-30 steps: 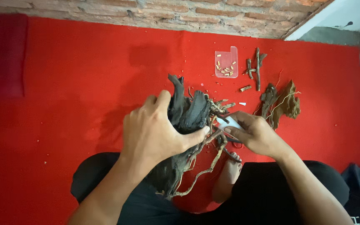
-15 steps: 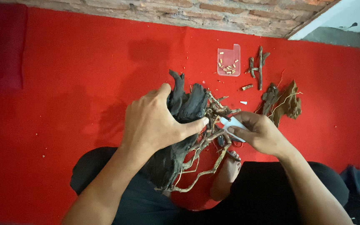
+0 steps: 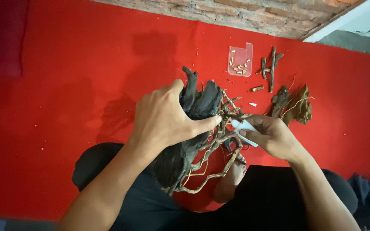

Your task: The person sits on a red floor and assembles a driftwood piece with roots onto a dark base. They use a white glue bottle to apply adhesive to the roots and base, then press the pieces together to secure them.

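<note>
A dark, gnarled piece of driftwood (image 3: 195,124) with thin pale roots trailing from it sits in the middle of the frame, held above the person's lap. The left hand (image 3: 163,117) is spread over its dark upper body, fingers wrapped around the wood and the thumb pointing right toward the roots. The right hand (image 3: 270,137), just right of centre, pinches a small white tube (image 3: 244,130) whose tip meets the tangle of thin twigs where the roots branch out; its fingers are curled closed around that tube.

Below the wood, the person's dark-clothed legs fill the lower part of the frame, with a bare foot (image 3: 230,182) showing between them under the hanging roots.

Everything lies on a red cloth (image 3: 65,85). In the upper right of it sits a small clear plastic tray (image 3: 240,60) holding short tan wood bits. Right of the tray lies a forked twig (image 3: 270,68), and lower right of that, two more brown driftwood chunks (image 3: 294,105) lie together. A brick wall (image 3: 245,15) runs along the top edge.
</note>
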